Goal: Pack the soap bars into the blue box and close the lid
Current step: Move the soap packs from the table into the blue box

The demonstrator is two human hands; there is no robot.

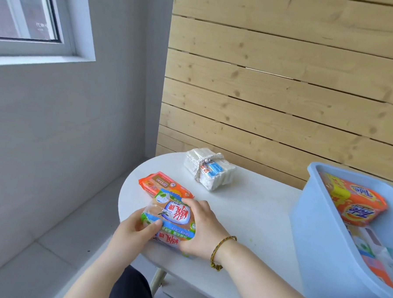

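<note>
Soap packs [166, 188] lie on table [251, 211], box [318, 235] right.

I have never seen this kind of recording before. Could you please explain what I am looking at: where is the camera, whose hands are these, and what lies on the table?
There is no machine here. A person wears one camera on the head, so you look forward and down at their two bare hands. The left hand and the right hand grip a green and blue soap pack between them, fingers curled round its ends. On the white table lie an orange soap pack and a white wrapped bundle. At the right stands the open blue box, with orange packs already inside.
</note>
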